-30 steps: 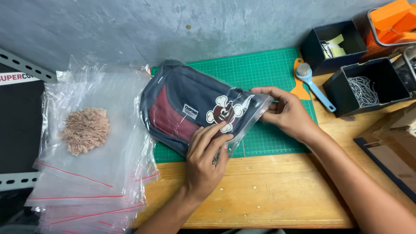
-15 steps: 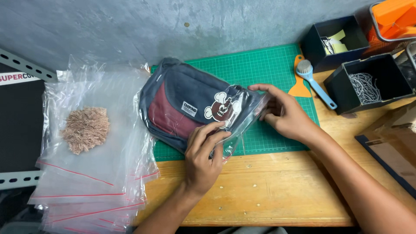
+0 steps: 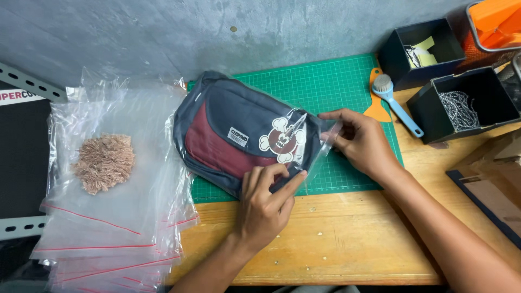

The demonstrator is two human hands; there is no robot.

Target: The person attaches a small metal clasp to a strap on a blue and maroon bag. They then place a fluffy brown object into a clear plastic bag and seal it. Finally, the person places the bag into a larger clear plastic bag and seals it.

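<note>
Nearest the camera, the wooden bench [image 3: 336,244] runs across the bottom, both forearms coming in over it. The left hand [image 3: 266,209] sits at the near edge of the bagged pouch, fingers together and flat, pressing down on the clear plastic bag [image 3: 320,146] w/ thumb tucked at the side. The navy and maroon pouch [image 3: 233,138] lies inside that bag on the green cutting mat [image 3: 325,92], tilted approx. diagonal, its cartoon patch facing up. The right hand [image 3: 363,144] is at the bag's open end (the right side), fingers curled narrow and pinching the plastic lip between thumb and fingertips.

To the left, a stack of empty zip bags [image 3: 108,217] w/ red seal lines, a tan fluffy tuft [image 3: 104,163] resting on top. Farther back right: a blue-handled brush [image 3: 396,103] lying over an orange scraper [image 3: 377,106], a black box of chain [image 3: 461,106], another black box [image 3: 420,49] w/ paper bits, then an orange container [image 3: 496,21] at the corner.
</note>
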